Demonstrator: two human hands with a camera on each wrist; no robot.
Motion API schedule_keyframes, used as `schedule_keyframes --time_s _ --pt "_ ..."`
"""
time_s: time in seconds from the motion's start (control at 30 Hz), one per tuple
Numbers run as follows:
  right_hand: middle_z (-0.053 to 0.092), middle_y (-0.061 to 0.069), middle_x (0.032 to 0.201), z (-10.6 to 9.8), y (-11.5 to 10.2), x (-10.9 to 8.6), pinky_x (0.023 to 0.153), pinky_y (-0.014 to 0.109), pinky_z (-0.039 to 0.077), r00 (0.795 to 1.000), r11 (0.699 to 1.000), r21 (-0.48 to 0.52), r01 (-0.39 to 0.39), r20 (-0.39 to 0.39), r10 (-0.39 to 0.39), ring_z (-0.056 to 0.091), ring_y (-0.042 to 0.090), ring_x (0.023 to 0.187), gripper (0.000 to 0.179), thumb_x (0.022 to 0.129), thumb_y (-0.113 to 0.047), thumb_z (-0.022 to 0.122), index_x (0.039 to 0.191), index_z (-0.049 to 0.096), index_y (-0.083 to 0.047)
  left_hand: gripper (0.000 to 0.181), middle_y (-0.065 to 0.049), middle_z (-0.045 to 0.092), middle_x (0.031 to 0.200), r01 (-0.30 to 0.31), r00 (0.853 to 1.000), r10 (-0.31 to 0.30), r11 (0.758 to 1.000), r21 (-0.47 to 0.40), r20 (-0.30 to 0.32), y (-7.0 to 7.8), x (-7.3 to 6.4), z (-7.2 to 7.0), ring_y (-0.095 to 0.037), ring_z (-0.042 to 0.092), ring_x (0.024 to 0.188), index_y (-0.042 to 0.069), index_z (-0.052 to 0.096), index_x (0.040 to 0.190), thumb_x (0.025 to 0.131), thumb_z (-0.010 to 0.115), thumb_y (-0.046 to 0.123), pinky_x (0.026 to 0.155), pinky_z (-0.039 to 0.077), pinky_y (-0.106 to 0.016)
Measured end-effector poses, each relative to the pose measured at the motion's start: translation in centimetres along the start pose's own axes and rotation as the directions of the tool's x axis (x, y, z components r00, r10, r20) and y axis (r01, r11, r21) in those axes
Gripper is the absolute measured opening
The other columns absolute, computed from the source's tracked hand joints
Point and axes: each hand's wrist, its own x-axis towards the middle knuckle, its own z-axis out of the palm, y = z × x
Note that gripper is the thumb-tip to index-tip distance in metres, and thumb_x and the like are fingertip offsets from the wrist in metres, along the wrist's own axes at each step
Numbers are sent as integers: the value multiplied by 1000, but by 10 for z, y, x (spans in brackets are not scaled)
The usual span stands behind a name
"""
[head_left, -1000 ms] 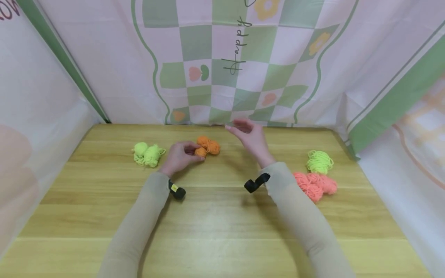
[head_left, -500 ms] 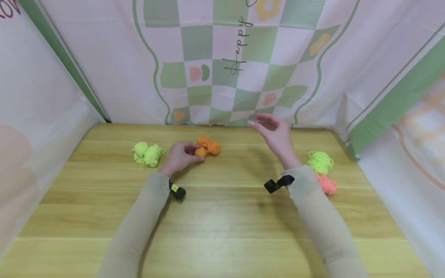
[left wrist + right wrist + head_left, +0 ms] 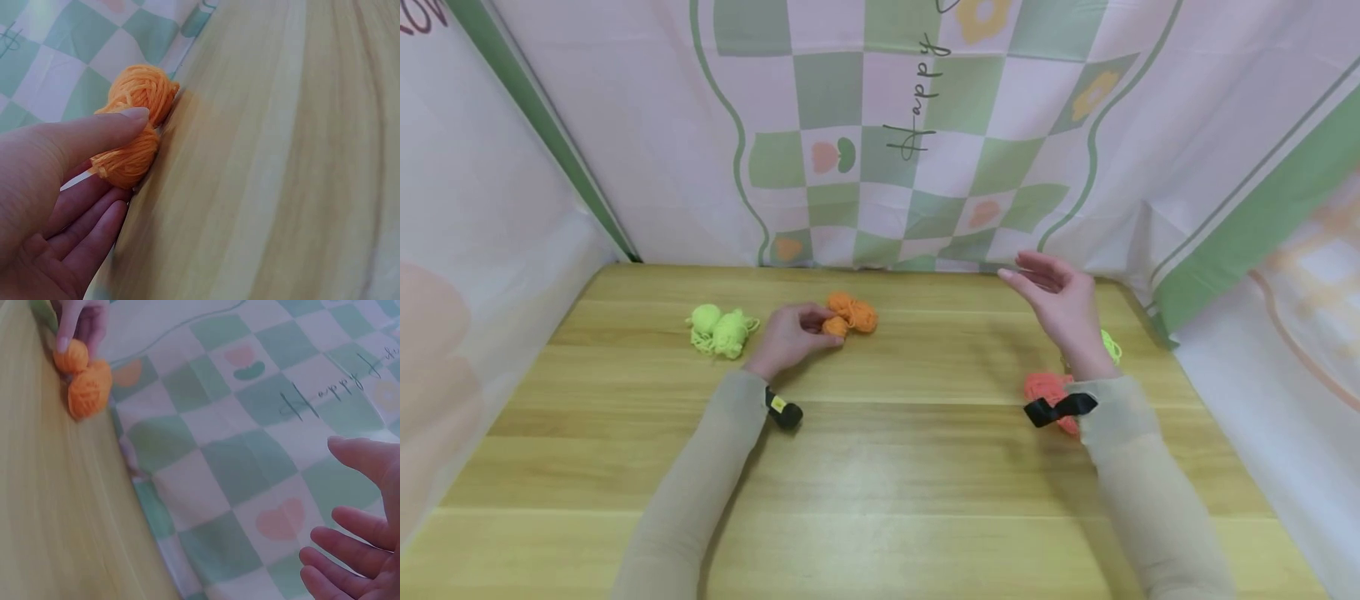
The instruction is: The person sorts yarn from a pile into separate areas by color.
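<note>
Orange yarn balls (image 3: pixel 856 312) lie bunched near the back of the wooden table, left of its middle. My left hand (image 3: pixel 787 337) pinches the nearest ball; in the left wrist view the thumb lies over the orange yarn (image 3: pixel 142 90) with the other fingers behind and under it. Raised above the right part of the table, my right hand (image 3: pixel 1062 307) holds nothing, its thumb and fingers spread apart in the right wrist view. Coral yarn (image 3: pixel 1047 387) sits below the right wrist, partly covered by the sleeve and wrist strap. Yellow-green yarn (image 3: pixel 1109 347) peeks out behind that wrist.
A pale yellow-green bundle of yarn (image 3: pixel 728 332) lies left of the left hand. Behind the wooden table (image 3: pixel 865 475) hangs a green-and-white checked cloth (image 3: pixel 891 204), which meets its back edge. More cloth closes off both sides.
My right hand has moved steadily to the right through the air, and its arm now hides different parts of the coral and yellow-green yarn. The left hand keeps its hold on the orange yarn.
</note>
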Motion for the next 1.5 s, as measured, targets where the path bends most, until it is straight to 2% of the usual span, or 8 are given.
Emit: schedule_keyframes --time_s 0.27,0.4,0.47,0.6,0.7,1.0,1.23,1.5 --pt "67 2 127 -38 25 -4 88 13 49 997 997 -48 -58 -54 55 61 7 110 63 89 -40 80 139 61 -8 45 -5 71 116 -5 1000 5 1000 8 -1 1 0 -1 -20 67 100 11 74 119 80 90 26 91 55 -36" --pt "59 6 139 -57 34 -8 91 15 49 990 983 -123 -139 -50 134 57 13 119 72 88 -48 78 146 55 -11 44 -5 71 116 -6 1000 6 1000 12 0 1 -1 -1 -20 67 100 11 74 119 80 90 26 91 55 -37" --pt "55 9 145 -65 39 -10 96 21 49 985 971 -165 -171 -42 166 54 20 125 78 88 -53 76 149 52 -12 45 -6 71 117 -7 1000 7 1000 11 1 1 0 -1 -21 67 101 11 73 119 80 90 26 92 55 -37" --pt "44 17 155 -78 52 -13 108 44 44 977 952 -222 -209 -6 213 46 35 135 89 88 -59 72 155 41 -9 44 -6 71 117 -5 1000 5 1000 7 -1 1 0 -1 -21 67 101 11 74 119 80 90 26 92 55 -37" --pt "34 21 159 -88 64 -16 109 60 37 969 938 -262 -226 36 244 38 44 140 96 90 -60 69 158 31 -6 44 -6 71 117 -2 1000 2 1000 2 -4 1 0 -1 -20 67 101 12 74 118 80 90 26 92 55 -37" --pt "24 38 156 -109 95 -31 108 71 29 929 874 -387 -294 99 356 28 59 138 110 90 -64 67 158 16 6 45 -4 71 117 1 1000 -1 1000 -3 3 -2 0 0 -19 67 101 12 74 118 79 91 28 92 55 -35" --pt "30 43 149 -112 104 -32 103 74 30 916 812 -536 -230 163 367 32 62 132 116 86 -71 66 152 25 14 45 -3 71 116 3 1000 -3 1000 -4 -1 -3 0 -1 -18 67 101 13 74 118 79 91 28 93 54 -35" --pt "32 47 144 -102 106 -33 105 70 32 922 835 -513 -199 190 337 34 61 130 105 90 -54 74 147 27 21 45 -4 71 117 -1 1000 1 1000 -8 7 -2 0 0 -19 67 102 12 74 118 79 90 28 93 54 -36"
